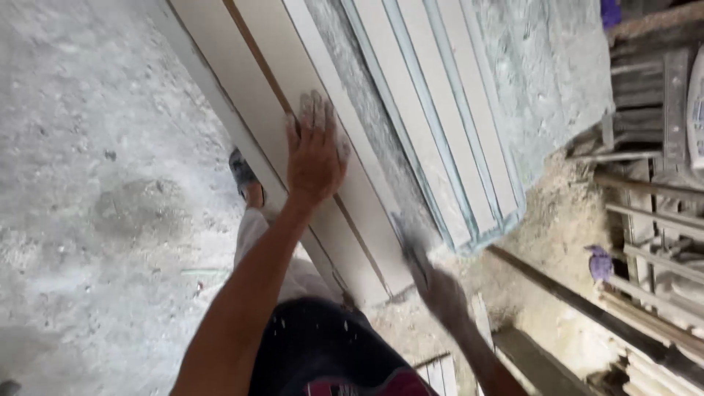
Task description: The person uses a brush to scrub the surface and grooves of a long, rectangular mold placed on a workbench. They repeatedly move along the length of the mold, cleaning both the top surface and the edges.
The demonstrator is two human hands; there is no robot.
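Pale board (pixel 323 220): long, flat, cream-coloured, lying on a diagonal from the upper left of the head view down to the lower middle. It lies alongside other boards of the same tone; a thin brown seam (pixel 257 55) runs between two of them. The near end of the board sits just above the person's dark shorts (pixel 323 345).

Left hand (pixel 315 150): palm down, flat on the board, fingers spread and pointing up the length of it. No grip as such; the hand is open and pressed to the surface, holding nothing. Fingers and knuckles are coated in pale dust. The forearm runs back down toward the lower left.

Right hand (pixel 438 290): blurred, near the low end of the boards, just beside the corner of the stack of light panels (pixel 440 110). It appears closed around a slim dark object (pixel 405 238) that points up toward the boards; the blur is too strong to name the object or to confirm the hold, so I cannot tell the grip for certain.

Surroundings: the panels have bluish-grey edges and lie side by side to the right of the board. Concrete floor (pixel 95 183) to the left, grey and dusty. A foot in a sandal (pixel 243 176) shows beside the board's left edge. Sawdust (pixel 557 227) is heaped to the right, next to wooden slats (pixel 645 220) and a dark beam (pixel 572 297).
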